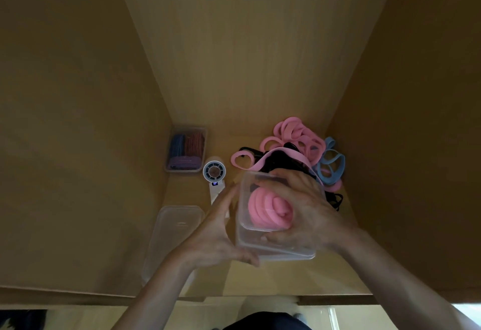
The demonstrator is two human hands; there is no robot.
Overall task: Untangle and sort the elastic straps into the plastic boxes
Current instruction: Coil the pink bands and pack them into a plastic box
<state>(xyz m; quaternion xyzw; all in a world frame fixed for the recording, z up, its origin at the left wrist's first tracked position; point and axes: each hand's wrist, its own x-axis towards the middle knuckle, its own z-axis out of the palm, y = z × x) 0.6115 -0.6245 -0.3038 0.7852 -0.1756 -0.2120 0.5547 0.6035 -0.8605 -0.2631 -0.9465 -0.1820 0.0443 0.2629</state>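
I hold a clear plastic box (246, 241) tilted above the cupboard floor. My left hand (216, 233) grips its left side and near corner. My right hand (304, 207) reaches into the box, fingers curled round a coiled roll of pink straps (265, 211) inside it. Behind the box lies a tangled heap of pink straps (296, 134), black straps (279, 159) and blue straps (331, 164). A second clear box (186, 151) at the back left holds rolled blue, red-brown and purple straps.
A small white handheld fan (214, 172) with a lit display lies between the back box and the heap. A clear lid or empty box (174, 236) lies at the near left. Wooden cupboard walls close in on both sides, with hooks above.
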